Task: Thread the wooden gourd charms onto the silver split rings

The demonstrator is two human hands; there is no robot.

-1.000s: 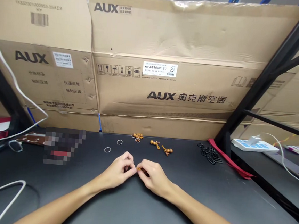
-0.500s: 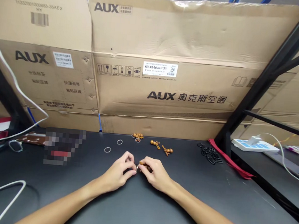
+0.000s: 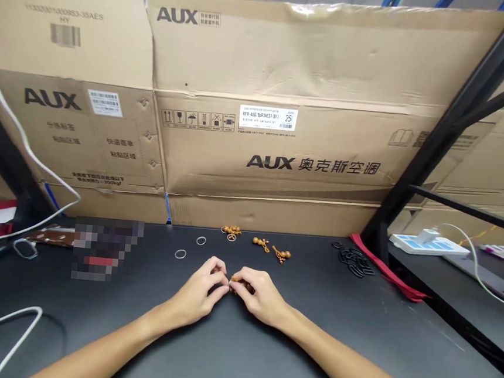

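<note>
My left hand (image 3: 208, 288) and my right hand (image 3: 258, 292) meet above the black table, fingertips almost touching. In my right hand is a brown wooden bead pendant (image 3: 246, 285), mostly covered by the fingers. The left thumb and fingers pinch at a key ring (image 3: 229, 283), of which only a thin glint shows between the hands. Beyond them lie two loose key rings, a nearer one (image 3: 180, 254) and a farther one (image 3: 201, 240). Two bead pendants with cords, one on the left (image 3: 261, 244) and one on the right (image 3: 281, 254), rest behind my right hand.
More beads with a ring (image 3: 231, 232) lie at the back by the cardboard (image 3: 276, 214). Several black clips (image 3: 355, 260) and a red strap (image 3: 386, 268) are at right, near the black frame (image 3: 434, 128). White cables (image 3: 25, 310), glasses (image 3: 25, 248) and a blurred-out patch occupy the left.
The hands have drawn slightly closer, and less of the key ring shows between the fingertips. The view has shifted a little; the loose things on the table lie as before.
</note>
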